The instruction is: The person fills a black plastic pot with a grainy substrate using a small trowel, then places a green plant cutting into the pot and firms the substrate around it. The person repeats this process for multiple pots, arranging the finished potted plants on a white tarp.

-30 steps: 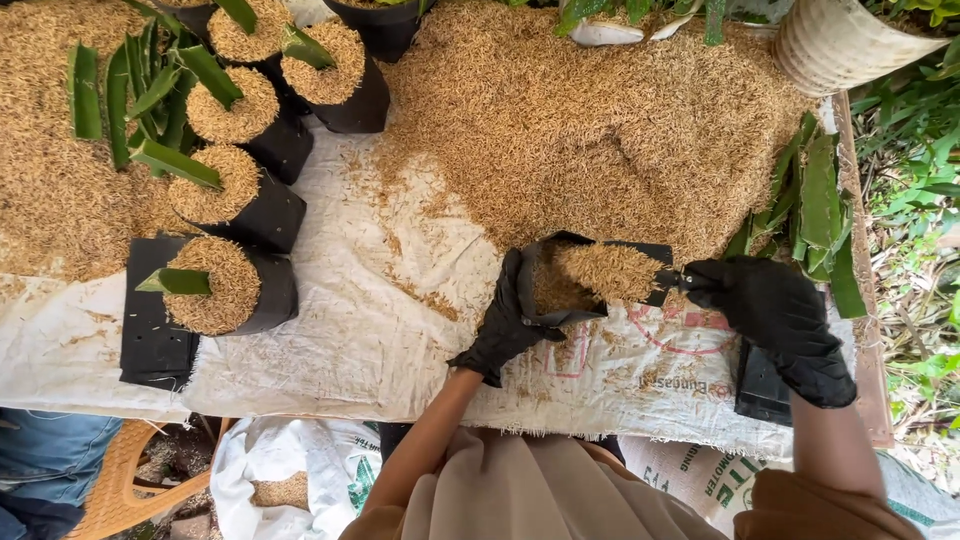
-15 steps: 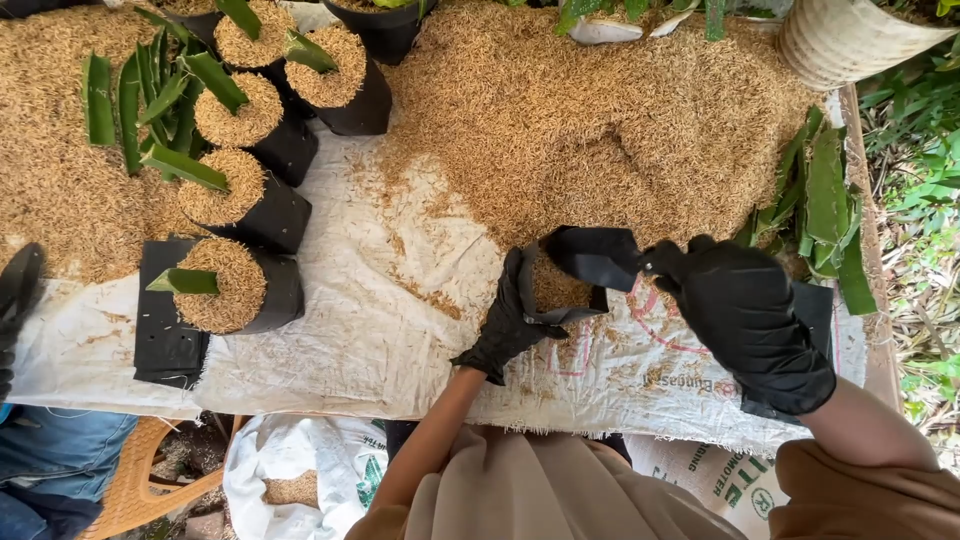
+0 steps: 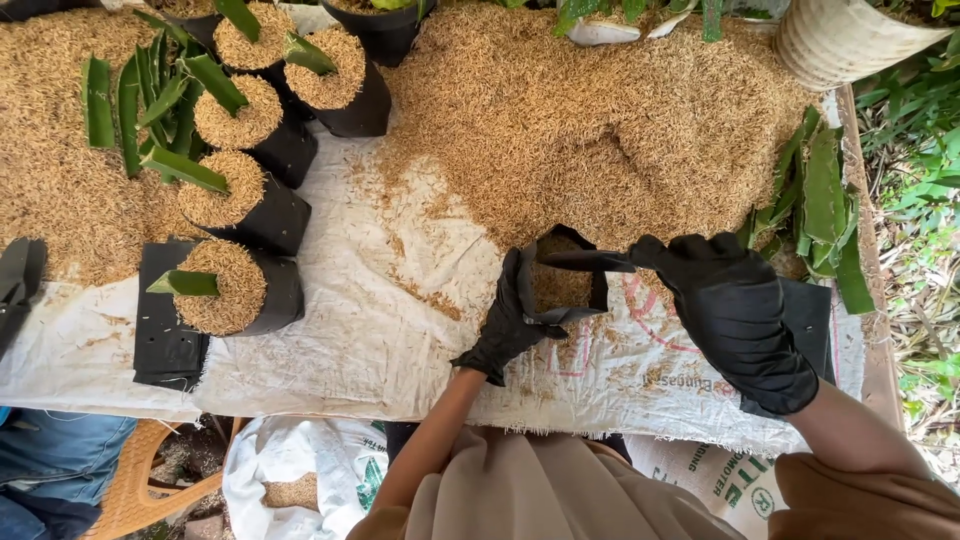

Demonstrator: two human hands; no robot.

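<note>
Left hand (image 3: pixel 507 322) clamped round the black grow bag (image 3: pixel 560 288) to keep its mouth open, right hand (image 3: pixel 735 310) pinching the black scoop (image 3: pixel 590 260) edge-on over it (husks (image 3: pixel 600 130) heaped right behind, easy reach).

head-worn camera, looking steeply down, close over worktable (image 3: pixel 380 340)

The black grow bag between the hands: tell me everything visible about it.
The black grow bag is soft, thin plastic, standing upright on the white woven sheet, mouth open and partly filled with tan rice husk. The left hand grips its near rim; the right hand pinches the far rim. The husk pile lies just behind.
</note>
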